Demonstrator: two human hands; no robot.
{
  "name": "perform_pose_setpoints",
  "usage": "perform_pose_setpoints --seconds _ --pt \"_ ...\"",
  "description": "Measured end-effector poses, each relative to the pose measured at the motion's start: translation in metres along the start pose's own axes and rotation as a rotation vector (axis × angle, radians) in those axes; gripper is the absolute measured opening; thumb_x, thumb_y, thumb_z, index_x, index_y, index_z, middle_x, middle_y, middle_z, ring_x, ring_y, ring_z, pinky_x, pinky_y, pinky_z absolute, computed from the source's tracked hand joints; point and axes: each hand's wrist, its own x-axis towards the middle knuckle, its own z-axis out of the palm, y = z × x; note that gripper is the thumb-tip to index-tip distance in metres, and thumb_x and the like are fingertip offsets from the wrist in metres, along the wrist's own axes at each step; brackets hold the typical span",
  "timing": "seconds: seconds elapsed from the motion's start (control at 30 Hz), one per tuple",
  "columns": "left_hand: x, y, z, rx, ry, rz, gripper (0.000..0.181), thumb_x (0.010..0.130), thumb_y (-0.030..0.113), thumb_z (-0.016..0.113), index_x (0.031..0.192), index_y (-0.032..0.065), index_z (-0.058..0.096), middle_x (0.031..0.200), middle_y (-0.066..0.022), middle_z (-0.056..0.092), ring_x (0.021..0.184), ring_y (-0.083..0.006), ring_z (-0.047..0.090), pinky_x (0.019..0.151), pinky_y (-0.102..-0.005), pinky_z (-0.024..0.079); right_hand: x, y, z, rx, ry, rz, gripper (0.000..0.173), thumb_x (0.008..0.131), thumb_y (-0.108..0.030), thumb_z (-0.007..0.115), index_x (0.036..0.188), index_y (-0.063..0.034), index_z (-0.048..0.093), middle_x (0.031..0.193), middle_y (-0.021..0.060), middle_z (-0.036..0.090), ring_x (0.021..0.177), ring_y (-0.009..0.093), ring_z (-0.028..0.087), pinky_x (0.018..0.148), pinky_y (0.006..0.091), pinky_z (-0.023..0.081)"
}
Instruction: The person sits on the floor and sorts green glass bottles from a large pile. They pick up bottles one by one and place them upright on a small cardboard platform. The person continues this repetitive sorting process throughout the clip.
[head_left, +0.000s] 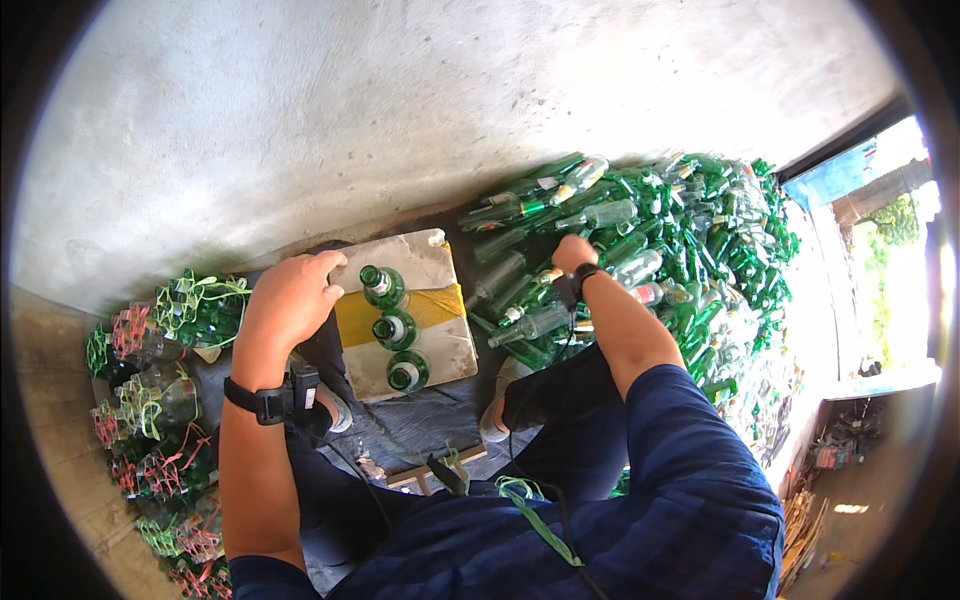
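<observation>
Three green glass bottles stand upright in a row on a worn pale block with a yellow tape band across it. My left hand hovers by the block's left edge, thumb and forefinger apart, with nothing seen between them. Out to the right, my right hand is curled among loose bottles at the near side of a large heap of green and clear glass bottles. Its fingers are turned away from view, so whether it grips a bottle neck is hidden. Each wrist wears a black strap with a small device.
Bottle bundles tied with green, yellow and red plastic strips are stacked on the left. A rough plastered wall rises behind the block. Green strips hang at my waist. Wooden sticks lie at lower right, below a bright opening.
</observation>
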Motion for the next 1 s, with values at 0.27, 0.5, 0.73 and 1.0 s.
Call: perform_pose_setpoints --seconds 0.27,0.5,0.73,1.0 --pt "0.0 0.004 -0.003 0.008 -0.001 -0.032 0.035 0.09 0.015 0.072 0.125 0.0091 0.069 0.091 -0.0153 0.075 0.086 -0.0378 0.072 0.076 -0.0472 0.055 0.031 0.045 -0.046 0.313 0.329 0.137 0.06 0.092 -0.039 0.068 0.143 -0.0106 0.056 0.131 0.0236 0.071 0.122 0.043 0.067 0.102 0.0512 0.054" --pt "0.001 0.001 0.002 0.018 0.006 -0.002 0.034 0.09 0.015 0.069 0.123 0.0084 0.07 0.091 -0.0166 0.075 0.086 -0.0389 0.071 0.078 -0.0489 0.055 0.056 0.054 -0.004 0.159 0.144 0.017 0.052 0.09 -0.042 0.075 0.125 -0.0045 0.07 0.131 0.0225 0.071 0.124 0.04 0.066 0.104 0.0478 0.054" --pt "0.003 0.002 0.004 0.017 0.015 0.02 0.036 0.089 0.015 0.07 0.123 0.0067 0.071 0.089 -0.0181 0.074 0.086 -0.0397 0.071 0.077 -0.0495 0.054 0.047 0.035 -0.006 0.049 0.27 -0.166 0.026 0.094 -0.027 0.067 0.108 -0.0056 0.069 0.111 0.022 0.075 0.112 0.041 0.07 0.095 0.0518 0.057" --pt "0.003 0.006 -0.008 -0.007 -0.098 -0.069 0.034 0.091 0.016 0.072 0.124 0.0069 0.07 0.11 -0.0213 0.075 0.106 -0.0416 0.07 0.091 -0.0516 0.055 0.016 0.008 -0.033 -0.035 0.28 -0.199 0.022 0.093 -0.024 0.065 0.108 -0.0079 0.069 0.112 0.0196 0.076 0.111 0.04 0.071 0.094 0.0509 0.056"
